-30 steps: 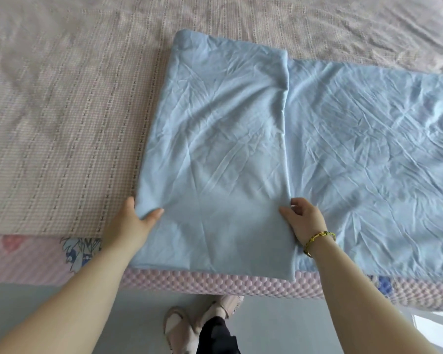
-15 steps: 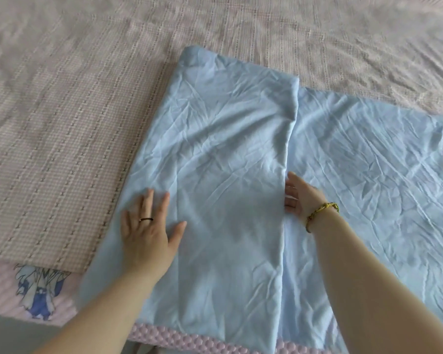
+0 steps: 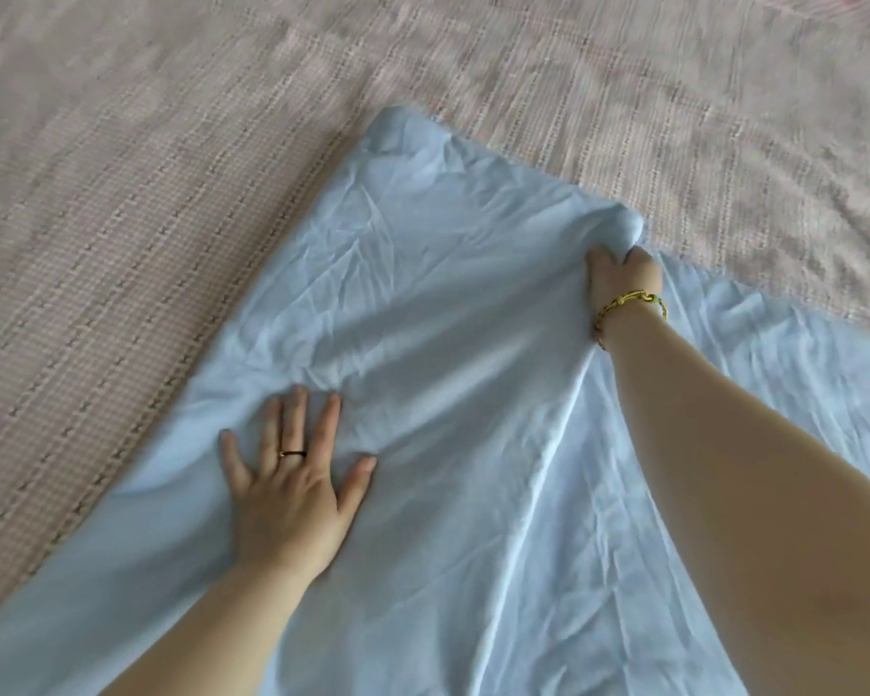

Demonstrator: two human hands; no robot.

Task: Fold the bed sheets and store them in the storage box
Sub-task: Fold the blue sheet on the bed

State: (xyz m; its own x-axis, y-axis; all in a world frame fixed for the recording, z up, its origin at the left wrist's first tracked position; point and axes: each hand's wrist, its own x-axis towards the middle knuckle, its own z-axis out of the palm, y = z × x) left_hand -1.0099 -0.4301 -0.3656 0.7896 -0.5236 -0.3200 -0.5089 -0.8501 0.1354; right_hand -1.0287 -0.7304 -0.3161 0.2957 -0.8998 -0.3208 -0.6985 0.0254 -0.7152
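A light blue bed sheet (image 3: 448, 303), partly folded with one flap laid over the rest, lies wrinkled across the bed. My left hand (image 3: 292, 489), wearing a dark ring, presses flat on the folded flap with fingers spread. My right hand (image 3: 621, 273), with a gold bracelet on the wrist, reaches to the flap's far right corner and its fingers curl round the bunched cloth there. No storage box is in view.
The sheet rests on a pink checked bed cover (image 3: 147, 218) that fills the left and far side of the view. The single layer of the sheet (image 3: 774, 354) spreads out to the right of my right arm.
Both hands have slid away from the near edge toward the far side. The left hand went from gripping the edge to pressing flat; the right hand reached the far corner and took hold of it.
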